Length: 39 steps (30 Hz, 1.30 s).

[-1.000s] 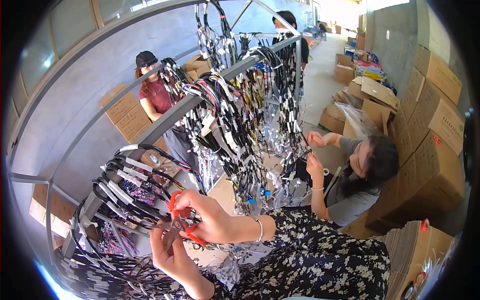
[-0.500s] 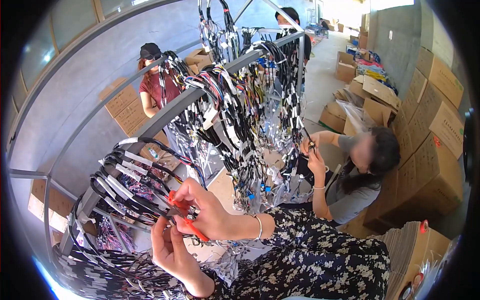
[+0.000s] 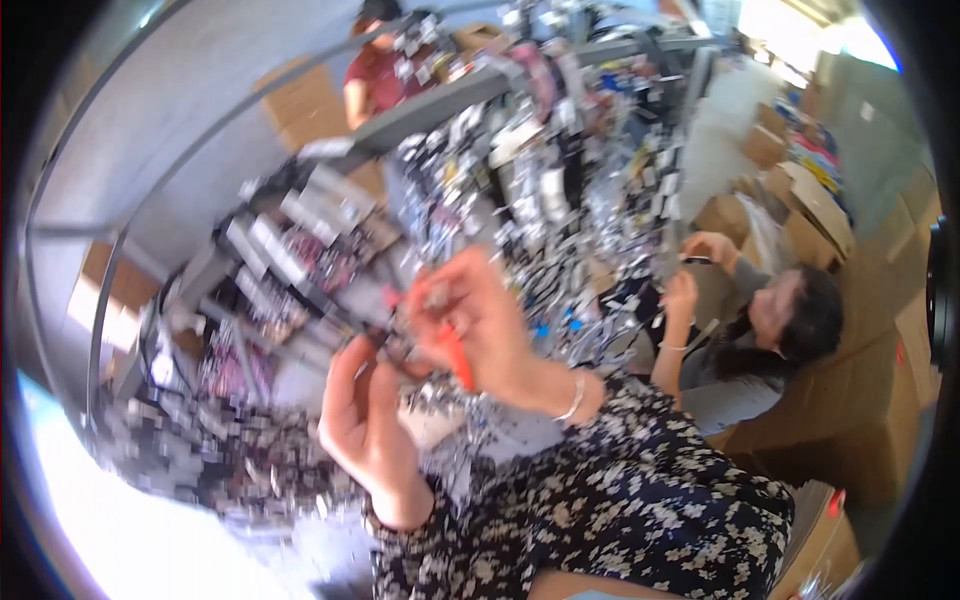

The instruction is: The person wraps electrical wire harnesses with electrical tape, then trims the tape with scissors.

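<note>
My right hand (image 3: 480, 325) is closed around scissors with red handles (image 3: 457, 357), held in the air before the frame. Motion blur hides the blades. Close to its left, my left hand (image 3: 368, 420) is raised with thumb and fingers drawn together; whatever they pinch is too smeared to make out. Just beyond both hands, a thick bunch of black wire harnesses (image 3: 265, 250) with white labels hangs over a grey metal rail. More wire harnesses (image 3: 560, 190) hang farther back in a dense curtain.
A grey metal rail (image 3: 430, 105) runs across the rack. At right a co-worker (image 3: 765, 330) sits with both hands raised by the harnesses. Another person in a red shirt (image 3: 382, 75) stands behind the rack. Cardboard boxes (image 3: 830, 420) are stacked along the right side.
The view has swung and blurred, so the rack sits higher. My hands have shifted right in the picture and drawn away from the labelled harness bunch; the right hand still holds the scissors.
</note>
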Available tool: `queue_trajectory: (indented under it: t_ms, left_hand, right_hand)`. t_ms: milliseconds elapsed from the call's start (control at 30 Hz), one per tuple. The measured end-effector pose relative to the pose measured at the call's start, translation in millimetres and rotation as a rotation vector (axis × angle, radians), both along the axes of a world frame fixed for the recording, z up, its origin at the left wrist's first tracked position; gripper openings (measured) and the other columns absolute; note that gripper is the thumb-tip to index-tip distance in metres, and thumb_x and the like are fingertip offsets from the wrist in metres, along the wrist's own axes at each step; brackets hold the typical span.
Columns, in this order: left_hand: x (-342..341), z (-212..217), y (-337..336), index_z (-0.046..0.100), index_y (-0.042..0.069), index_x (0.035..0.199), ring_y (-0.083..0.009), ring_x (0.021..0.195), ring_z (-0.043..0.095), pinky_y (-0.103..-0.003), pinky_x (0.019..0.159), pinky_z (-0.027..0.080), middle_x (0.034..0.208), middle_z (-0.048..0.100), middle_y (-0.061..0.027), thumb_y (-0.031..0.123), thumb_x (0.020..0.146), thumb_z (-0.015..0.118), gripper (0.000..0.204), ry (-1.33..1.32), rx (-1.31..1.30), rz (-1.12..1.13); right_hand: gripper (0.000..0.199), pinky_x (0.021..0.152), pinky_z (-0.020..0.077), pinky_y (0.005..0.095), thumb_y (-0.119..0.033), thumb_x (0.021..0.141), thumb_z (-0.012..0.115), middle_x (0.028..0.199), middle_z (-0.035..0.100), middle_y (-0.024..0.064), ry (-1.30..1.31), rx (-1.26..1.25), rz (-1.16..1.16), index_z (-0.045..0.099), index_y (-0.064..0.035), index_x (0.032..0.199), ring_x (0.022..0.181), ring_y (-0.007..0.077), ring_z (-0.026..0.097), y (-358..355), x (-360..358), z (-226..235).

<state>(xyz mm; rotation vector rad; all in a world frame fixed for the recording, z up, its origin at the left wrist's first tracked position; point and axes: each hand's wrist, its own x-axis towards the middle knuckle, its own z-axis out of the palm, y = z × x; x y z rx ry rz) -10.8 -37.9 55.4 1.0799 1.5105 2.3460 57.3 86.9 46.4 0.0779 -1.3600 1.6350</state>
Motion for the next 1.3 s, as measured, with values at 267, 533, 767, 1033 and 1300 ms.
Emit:
queue_trajectory:
  t_ms: [267, 533, 767, 1033, 1300]
  left_hand:
    - [-7, -8, -6, 0.061, -0.007, 0.121, -0.0093, 0.090, 0.063, -0.023, 0.083, 0.050, 0.107, 0.066, -0.0052, -0.004, 0.091, 0.065, 0.030, -0.079, 0.034, -0.024]
    - [-12, -13, -1, 0.056, -0.012, 0.126, -0.0195, 0.099, 0.067, -0.033, 0.091, 0.054, 0.113, 0.068, -0.0165, -0.007, 0.093, 0.060, 0.033, -0.038, 0.012, -0.016]
    - [-7, 3, -10, 0.062, -0.009, 0.117, -0.0104, 0.089, 0.061, -0.021, 0.080, 0.047, 0.101, 0.066, -0.0056, -0.005, 0.090, 0.062, 0.028, 0.024, -0.082, 0.096]
    - [20, 11, -21, 0.056, -0.005, 0.128, -0.0097, 0.091, 0.059, -0.022, 0.078, 0.048, 0.109, 0.064, -0.0053, -0.005, 0.093, 0.061, 0.036, -0.057, 0.018, 0.061]
    - [6, 1, 0, 0.062, -0.008, 0.115, -0.0093, 0.085, 0.060, -0.022, 0.076, 0.047, 0.098, 0.065, -0.0048, 0.001, 0.093, 0.062, 0.024, -0.231, -0.030, -0.026]
  right_hand:
    - [0.036, 0.069, 0.0520, 0.0255, 0.008, 0.086, 0.066, 0.104, 0.064, 0.0180, -0.068, 0.245, -0.092, 0.038, -0.0021, 0.107, 0.079, 0.0123, 0.062, -11, 2, 14]
    - [0.039, 0.071, 0.0524, 0.0269, 0.010, 0.086, 0.065, 0.102, 0.063, 0.0190, -0.035, 0.392, -0.174, 0.037, -0.0031, 0.109, 0.081, 0.0144, 0.062, -6, -4, 8]
    - [0.043, 0.074, 0.0512, 0.0293, 0.011, 0.081, 0.071, 0.099, 0.064, 0.0135, -0.065, 0.513, -0.268, 0.043, -0.0033, 0.110, 0.084, 0.0162, 0.062, -8, -5, 13]
    - [0.044, 0.079, 0.0502, 0.0305, 0.013, 0.079, 0.070, 0.098, 0.062, 0.0124, -0.039, 0.457, -0.203, 0.044, -0.0038, 0.110, 0.088, 0.0171, 0.062, -18, -4, 11]
    - [0.037, 0.077, 0.0529, 0.0290, 0.011, 0.083, 0.067, 0.100, 0.063, 0.0122, -0.219, 0.304, -0.123, 0.044, -0.0036, 0.107, 0.087, 0.0148, 0.064, 9, -7, 14]
